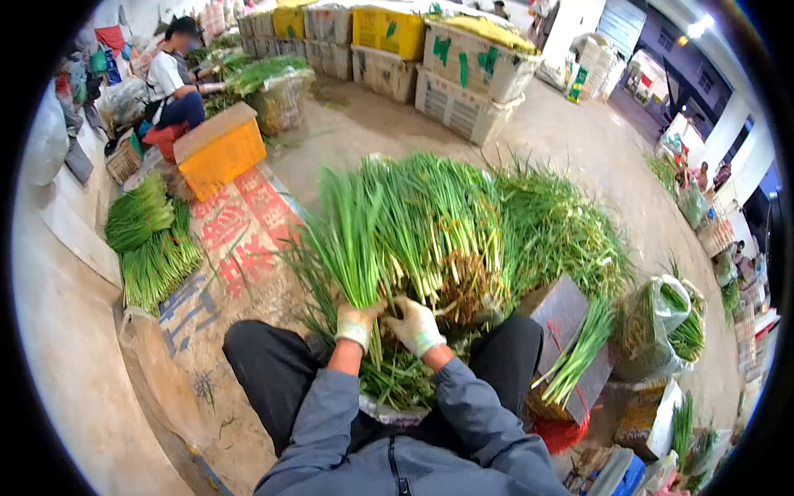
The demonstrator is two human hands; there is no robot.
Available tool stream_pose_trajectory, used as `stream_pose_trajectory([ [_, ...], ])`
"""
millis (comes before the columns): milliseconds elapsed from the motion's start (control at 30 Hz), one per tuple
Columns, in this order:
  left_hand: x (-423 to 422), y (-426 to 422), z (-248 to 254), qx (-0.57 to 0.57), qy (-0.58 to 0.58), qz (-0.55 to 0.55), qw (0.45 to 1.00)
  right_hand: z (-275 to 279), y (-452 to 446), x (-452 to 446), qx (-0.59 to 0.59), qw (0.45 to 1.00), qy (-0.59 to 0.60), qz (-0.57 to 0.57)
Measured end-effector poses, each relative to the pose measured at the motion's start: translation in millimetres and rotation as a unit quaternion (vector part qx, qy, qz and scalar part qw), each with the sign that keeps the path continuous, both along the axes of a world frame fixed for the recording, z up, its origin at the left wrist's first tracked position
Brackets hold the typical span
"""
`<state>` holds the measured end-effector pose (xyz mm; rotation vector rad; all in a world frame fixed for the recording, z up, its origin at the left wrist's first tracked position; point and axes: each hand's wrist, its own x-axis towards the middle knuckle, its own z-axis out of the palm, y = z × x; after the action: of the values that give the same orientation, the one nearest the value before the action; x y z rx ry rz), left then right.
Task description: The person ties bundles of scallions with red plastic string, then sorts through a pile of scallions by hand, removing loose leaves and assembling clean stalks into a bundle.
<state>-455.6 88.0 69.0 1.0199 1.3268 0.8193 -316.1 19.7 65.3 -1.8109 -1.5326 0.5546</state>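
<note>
Both my hands wear pale, stained gloves. My left hand [356, 322] is wrapped around the lower part of an upright bunch of chives [351, 248], whose long leaves blur a little at the top. Close beside it, my right hand [415, 326] has its fingers closed at the stem ends, seemingly pinching a stalk; the fingertips are partly hidden. A large heap of chives [438, 215] lies just beyond, with pale stems and brownish ends facing me. Loose green leaves [397, 380] lie between my knees, below my hands.
On the right, a few chives [579, 351] lie on a dark-topped box [566, 310], near a filled plastic bag [662, 326]. Bundled greens [153, 240] lie left. A person [178, 78] sits behind an orange box [219, 150]. Stacked crates [467, 74] stand at the back.
</note>
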Motion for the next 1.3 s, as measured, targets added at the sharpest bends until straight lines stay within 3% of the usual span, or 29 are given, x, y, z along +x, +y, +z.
stream_pose_trajectory([
  [33,-4,-1,8,0.016,-0.056,-0.037,0.998,1,3,4,-0.021,0.999,-0.024,0.008],
  [100,-4,10,-13,0.002,-0.003,-0.047,0.999,-11,2,5,0.004,0.998,0.055,0.012],
  [167,-1,16,-62,0.024,-0.186,-0.048,0.981,11,-2,11,-0.066,0.996,0.058,0.03],
  [200,-1,13,-56,0.048,-0.15,-0.058,0.986,8,1,14,-0.109,0.992,0.054,0.037],
  [433,-6,11,-54,0.105,-0.1,-0.089,0.985,-16,-2,9,-0.058,0.987,0.124,0.084],
  [467,-5,10,-55,0.059,-0.184,-0.07,0.979,-12,-3,8,-0.054,0.987,0.124,0.082],
  [500,-4,11,-55,0.061,-0.184,-0.074,0.978,-9,-6,6,-0.028,0.991,0.124,0.048],
  [567,-3,8,-42,-0.047,-0.075,0.009,0.996,9,-10,5,0.008,0.989,0.144,-0.012],
  [633,-6,-6,-13,-0.067,-0.055,0.058,0.995,8,-11,5,0.065,0.991,0.096,-0.071],
  [700,-8,-1,-41,-0.089,-0.162,0.004,0.983,10,-12,0,0.077,0.984,0.146,-0.073],
  [767,-1,-3,-19,-0.179,-0.058,0.033,0.982,5,-14,-11,0.135,0.973,0.185,-0.003],
  [800,-3,-2,-51,-0.145,-0.128,0.02,0.981,-3,-15,-15,0.134,0.982,0.126,0.037],
  [833,-4,-4,-43,-0.19,-0.099,0.014,0.977,-3,-19,-22,0.138,0.986,0.086,0.034],
  [900,-8,-3,-60,-0.175,-0.213,0.016,0.961,-14,-20,-26,0.173,0.977,0.109,0.059],
  [1000,-11,-9,-12,-0.146,-0.288,0.044,0.945,-14,-42,-23,0.083,0.978,0.187,0.04],
  [1067,-16,6,-28,-0.076,-0.322,0.101,0.938,-1,-63,-21,-0.05,0.961,0.269,0.031],
  [1100,-19,12,-32,-0.036,-0.335,0.129,0.933,-11,-71,-17,-0.066,0.981,0.175,0.06],
  [1133,-26,20,-37,-0.072,-0.336,0.105,0.933,-32,-79,-14,-0.096,0.979,0.148,0.107],
  [1167,-33,19,-25,0.002,-0.356,0.089,0.93,-63,-90,-10,-0.124,0.973,0.12,0.151],
  [1200,-38,22,-23,0.017,-0.372,0.095,0.923,-95,-96,-4,-0.259,0.932,-0.016,0.253],
  [1233,-41,23,-17,0.032,-0.388,0.098,0.916,-94,-96,-4,-0.38,0.846,-0.152,0.341],
  [1300,-44,19,-8,0.035,-0.4,0.092,0.911,-90,-97,7,-0.431,0.833,-0.188,0.292],
])
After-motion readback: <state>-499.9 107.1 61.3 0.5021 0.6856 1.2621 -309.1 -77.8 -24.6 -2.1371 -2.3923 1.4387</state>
